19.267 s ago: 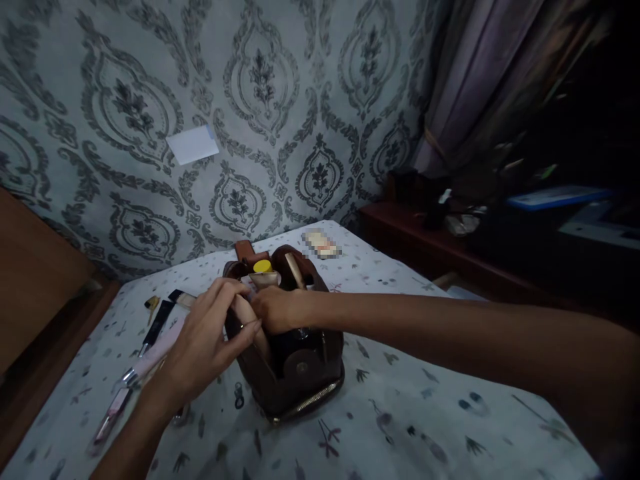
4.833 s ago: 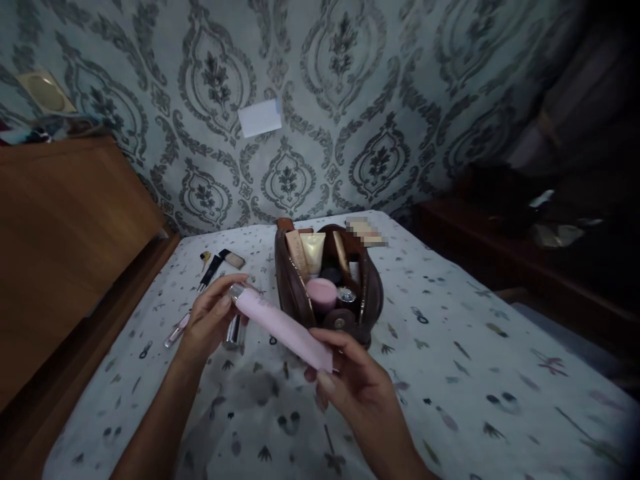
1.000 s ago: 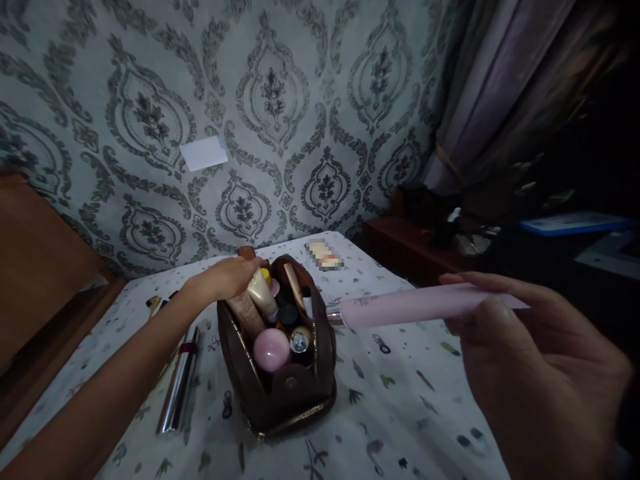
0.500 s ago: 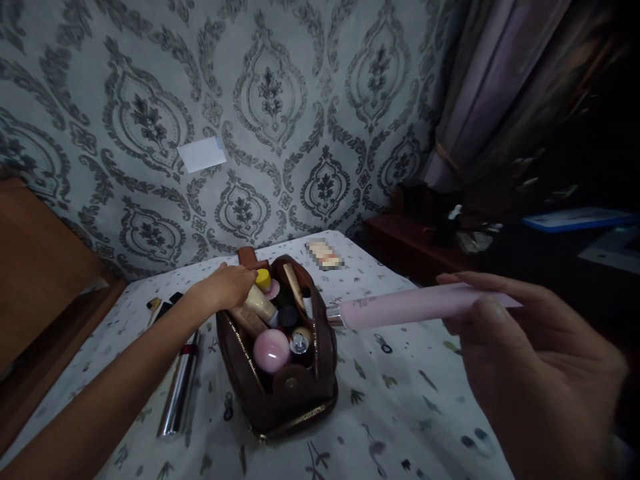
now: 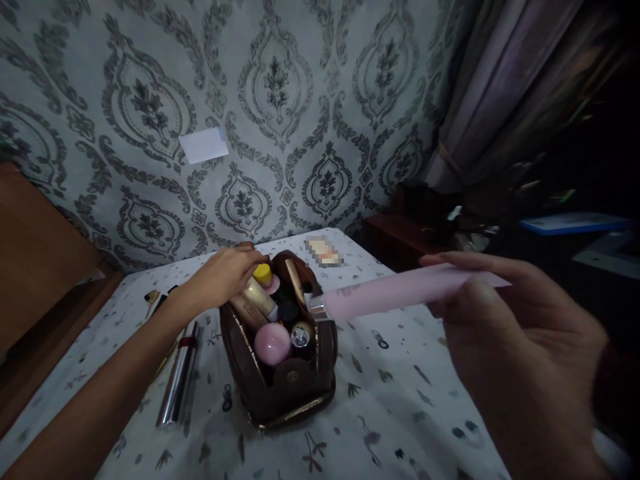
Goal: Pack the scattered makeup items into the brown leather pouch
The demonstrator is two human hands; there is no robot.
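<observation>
My right hand pinches a pale pink squeeze tube near its flat end. The tube's silver cap points left, over the right rim of a dark brown cosmetic bag. That bag stands unzipped, packed with several cosmetics. Among them I see a round pink container, a cream-coloured tube, a yellow cap and a clear faceted cap. Curled over the bag's far left rim, my left hand grips it; its fingertips are partly hidden.
Left of the bag lies a shiny silver tube with a red band, by some dark slim items. A blurred-out flat card rests at the table's back edge. A brown board stands at left, before the patterned wall.
The pink tube in my right hand has shifted left and slightly up, bringing its cap to the bag's right rim. My left hand stays at the bag, turned slightly.
</observation>
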